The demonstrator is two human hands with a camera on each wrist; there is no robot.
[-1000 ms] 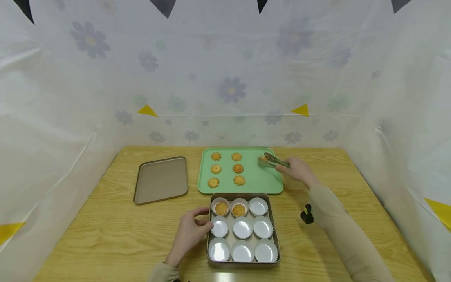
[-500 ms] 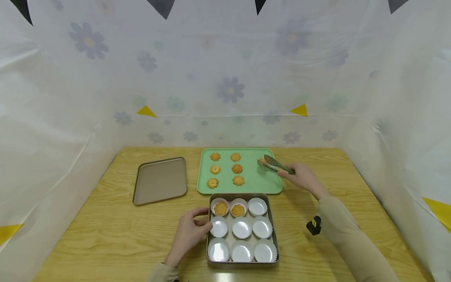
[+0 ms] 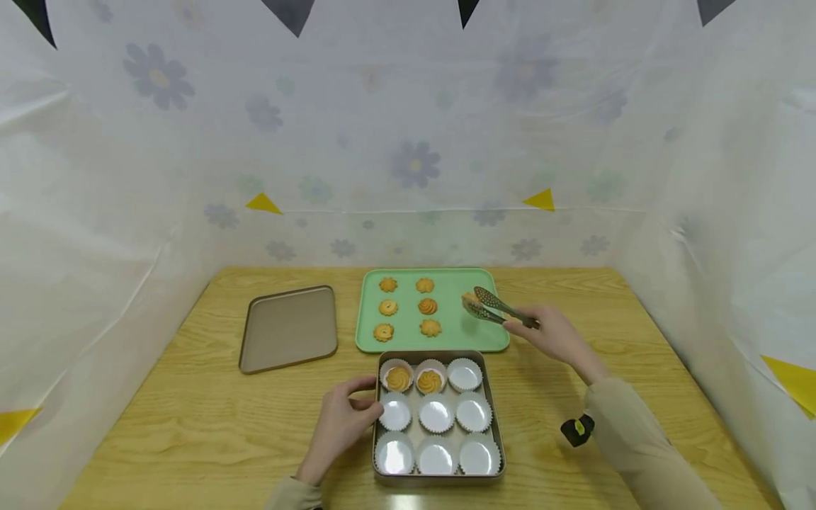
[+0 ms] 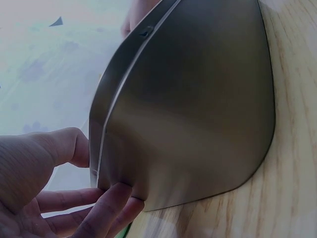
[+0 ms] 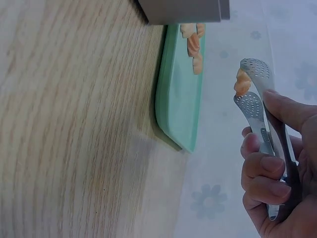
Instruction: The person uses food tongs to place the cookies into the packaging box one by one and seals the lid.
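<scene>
Head view first: what lies nearest on the table [image 3: 268, 439]?

A bronze-coloured tin [image 3: 440, 481], with nine paper cups [image 3: 436, 455] set in three rows. Let's place everything from the tin.

And its far row?

The left and middle cups there each carry a swirled cookie [image 3: 398, 379].

Where are the hands?

The left hand [image 3: 347, 418] is at the tin's left side. Left wrist view shows its thumb at the rim and bent fingers against the outer wall, so it is partly closed, with a light hold on the edge.

Farther off?

A brown tray [image 3: 290, 327] lies to the tin's left and farther back, turned slightly. Beyond the tin's far right corner is the right hand [image 3: 554, 333], fingers closed round perforated tongs [image 3: 503, 307].

Do the tongs grip something?

Yes, the held cookie [image 3: 470, 298], pinched between their two heads. It is up in the air beyond the tin's right-hand column, above a green tray [image 3: 454, 341].

How does that tray sit?

Directly beyond the tin; I can't tell whether their edges touch. Six cookies [image 3: 428, 306] lie on it in two columns, straight behind the tin's left and middle columns.

And farthest?

A flowered sheet [image 3: 414, 234], upright behind the tin and both trays, with yellow triangles [image 3: 540, 200] on it.
</scene>
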